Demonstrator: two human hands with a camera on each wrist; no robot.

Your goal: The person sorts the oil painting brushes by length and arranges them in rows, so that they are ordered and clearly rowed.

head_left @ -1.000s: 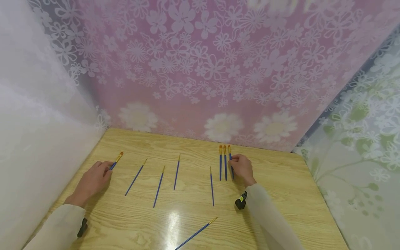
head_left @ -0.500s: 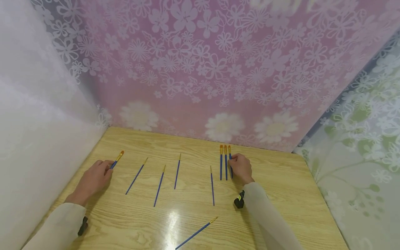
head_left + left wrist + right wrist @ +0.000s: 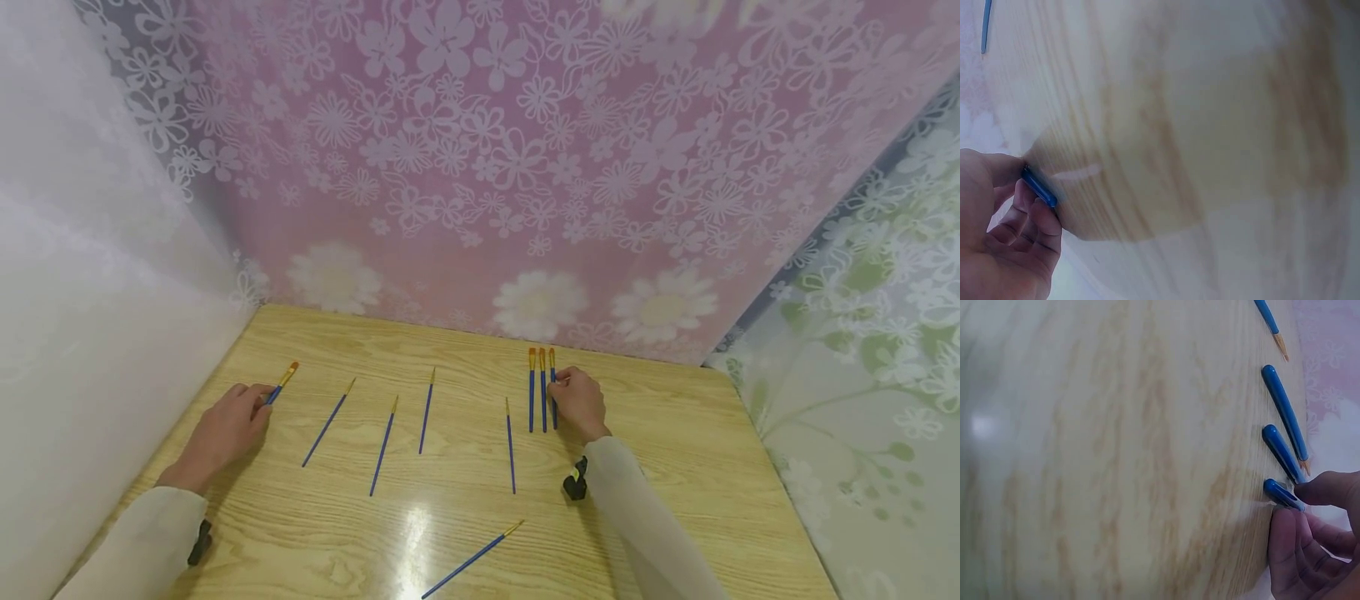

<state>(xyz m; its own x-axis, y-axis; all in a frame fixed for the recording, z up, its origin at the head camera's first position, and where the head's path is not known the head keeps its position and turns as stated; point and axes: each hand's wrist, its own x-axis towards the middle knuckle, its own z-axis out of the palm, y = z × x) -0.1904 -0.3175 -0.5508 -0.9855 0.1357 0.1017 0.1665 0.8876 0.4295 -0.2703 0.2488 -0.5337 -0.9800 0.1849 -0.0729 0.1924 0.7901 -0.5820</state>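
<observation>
Far left on the table, my left hand (image 3: 231,432) pinches a blue-handled paintbrush (image 3: 282,382) with a flat orange tip pointing away from me. The left wrist view shows that brush's handle (image 3: 1039,186) between thumb and fingers. On the right, my right hand (image 3: 580,402) pinches another paintbrush (image 3: 552,367) by its blue handle, lined up beside two flat paintbrushes (image 3: 532,396) near the back edge. In the right wrist view the pinched handle's rounded end (image 3: 1277,490) shows between thumb and forefinger; its tip is hidden there.
Between the hands lie several thin pointed paintbrushes (image 3: 384,446), tilted at differing angles. One more paintbrush (image 3: 472,559) lies slantwise near the front of the wooden table (image 3: 675,517). A pink flowered backdrop (image 3: 450,208) rises along the back edge.
The brush in my right hand has swung slightly, its handle end moving left so it lies more nearly parallel to the two beside it. My left hand holds its brush in place.
</observation>
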